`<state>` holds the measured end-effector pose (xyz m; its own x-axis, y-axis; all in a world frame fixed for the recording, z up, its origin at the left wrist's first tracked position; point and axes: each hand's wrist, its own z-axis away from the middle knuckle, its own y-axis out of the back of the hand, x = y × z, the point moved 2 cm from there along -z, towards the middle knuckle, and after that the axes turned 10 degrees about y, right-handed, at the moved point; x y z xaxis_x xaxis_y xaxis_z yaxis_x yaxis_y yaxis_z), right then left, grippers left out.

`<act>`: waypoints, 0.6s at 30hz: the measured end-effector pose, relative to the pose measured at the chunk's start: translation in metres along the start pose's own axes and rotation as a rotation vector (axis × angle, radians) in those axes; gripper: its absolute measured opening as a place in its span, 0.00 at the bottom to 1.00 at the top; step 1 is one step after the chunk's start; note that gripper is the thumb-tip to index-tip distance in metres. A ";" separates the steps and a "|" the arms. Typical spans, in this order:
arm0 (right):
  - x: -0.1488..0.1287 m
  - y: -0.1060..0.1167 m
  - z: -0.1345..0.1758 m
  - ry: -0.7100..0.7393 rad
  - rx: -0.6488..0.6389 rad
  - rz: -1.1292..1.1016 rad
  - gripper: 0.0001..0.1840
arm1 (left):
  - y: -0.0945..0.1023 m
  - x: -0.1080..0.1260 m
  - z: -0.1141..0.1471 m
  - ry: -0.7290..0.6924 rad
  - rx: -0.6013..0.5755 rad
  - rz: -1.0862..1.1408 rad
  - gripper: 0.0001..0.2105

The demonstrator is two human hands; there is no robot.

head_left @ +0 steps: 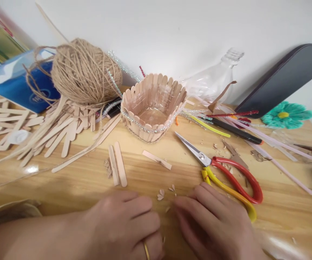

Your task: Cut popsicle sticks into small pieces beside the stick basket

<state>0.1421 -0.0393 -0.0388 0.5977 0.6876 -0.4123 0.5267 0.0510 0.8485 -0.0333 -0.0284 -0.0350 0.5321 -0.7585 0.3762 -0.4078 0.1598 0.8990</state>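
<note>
My left hand (130, 222), with a ring on one finger, rests at the table's front edge with its fingers curled under. Beside it my right hand (212, 220) is also closed, its fingertips turned down. Anything inside either hand is hidden. Small wood chips (161, 195) lie between and ahead of them. Red-and-yellow-handled scissors (203, 157) lie partly open just beyond my right hand. Two craft sticks (120, 164) and a shorter cut piece (156, 159) lie further ahead. Behind stands a small basket of craft sticks (134, 103) around a clear plastic liner, trimmed with silvery pipe cleaner.
A ball of twine (84, 72) sits at the back left over many loose craft sticks (55, 139), next to a blue packet (23, 86). Rear right hold a cut clear bottle (212, 77), a dark phone-like slab (282, 77), a green fuzzy flower (287, 115) and a black pen (234, 130).
</note>
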 end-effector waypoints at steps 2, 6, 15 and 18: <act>-0.002 -0.001 -0.001 -0.005 0.019 0.020 0.07 | 0.000 -0.001 0.002 -0.007 0.061 0.015 0.10; -0.005 -0.009 0.000 0.020 0.023 0.059 0.11 | 0.005 0.000 0.005 -0.126 0.024 0.006 0.13; 0.001 -0.003 0.000 -0.038 0.037 -0.049 0.07 | 0.015 0.002 0.005 -0.124 -0.117 0.021 0.12; 0.007 0.004 0.003 -0.091 0.059 0.002 0.07 | 0.014 0.001 0.006 -0.146 -0.115 0.007 0.07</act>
<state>0.1502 -0.0365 -0.0396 0.6500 0.6188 -0.4411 0.5582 0.0051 0.8297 -0.0428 -0.0303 -0.0239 0.4130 -0.8392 0.3538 -0.3192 0.2304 0.9193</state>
